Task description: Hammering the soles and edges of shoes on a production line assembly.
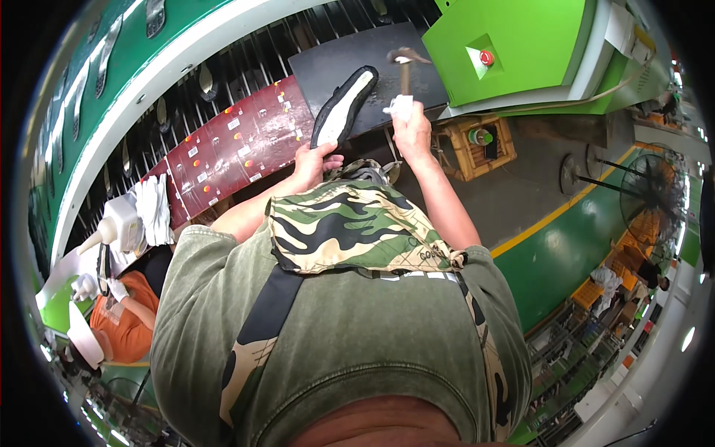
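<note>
My left hand (pixel 311 165) is closed round the near end of a black shoe (pixel 345 106), which lies with its white underside up on a dark grey board (pixel 313 68). In my right hand (pixel 414 135) is a hammer (pixel 407 56), its handle wrapped in white near my fingers. The hammer head is above the board, to the right of the shoe and apart from it.
A green machine housing (pixel 514 52) with a red button stands at the right. To the left runs a dark red panel (pixel 238 149) beside metal rollers. A bamboo stool (pixel 477 149) is below the machine, a fan (pixel 646 182) farther right. At lower left works a person in orange (pixel 132 316).
</note>
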### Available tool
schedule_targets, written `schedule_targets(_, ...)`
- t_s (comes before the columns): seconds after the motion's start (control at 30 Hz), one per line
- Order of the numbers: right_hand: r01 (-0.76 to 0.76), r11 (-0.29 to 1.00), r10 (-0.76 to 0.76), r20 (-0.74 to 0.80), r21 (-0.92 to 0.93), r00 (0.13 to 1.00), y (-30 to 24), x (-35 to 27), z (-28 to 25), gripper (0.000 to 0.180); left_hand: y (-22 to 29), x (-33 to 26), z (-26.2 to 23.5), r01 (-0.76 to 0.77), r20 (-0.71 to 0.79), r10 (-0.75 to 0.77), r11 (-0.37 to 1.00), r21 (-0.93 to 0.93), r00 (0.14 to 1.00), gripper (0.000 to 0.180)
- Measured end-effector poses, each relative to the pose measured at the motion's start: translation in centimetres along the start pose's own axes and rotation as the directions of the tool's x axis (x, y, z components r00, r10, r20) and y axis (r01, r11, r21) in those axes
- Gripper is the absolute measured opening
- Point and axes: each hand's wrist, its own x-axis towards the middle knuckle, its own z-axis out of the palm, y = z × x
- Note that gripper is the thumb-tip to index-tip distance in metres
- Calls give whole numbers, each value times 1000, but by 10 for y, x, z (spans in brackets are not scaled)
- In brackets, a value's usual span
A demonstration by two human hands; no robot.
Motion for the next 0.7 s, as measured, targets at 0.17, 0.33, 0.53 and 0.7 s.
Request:
schedule_targets(0.17,33,903,52,184,-429,982,-9,21,3,33,1,-2,4,-10,22,10,1000,-2,1000,28)
schedule_targets(0.33,94,955,-77,72,-282,994,-13,19,13,32,2,-3,3,-20,21,19,1000,18,1000,28)
schedule_targets(0.53,-277,959,267,133,64,955,3,2,7,26,20,11,-14,83,91,-64,973,-215,994,28)
schedule_targets(0.7,-442,897,426,221,23,877,53,-36,-8,24,71,55,-14,-21,31,35,921,-389,999,26)
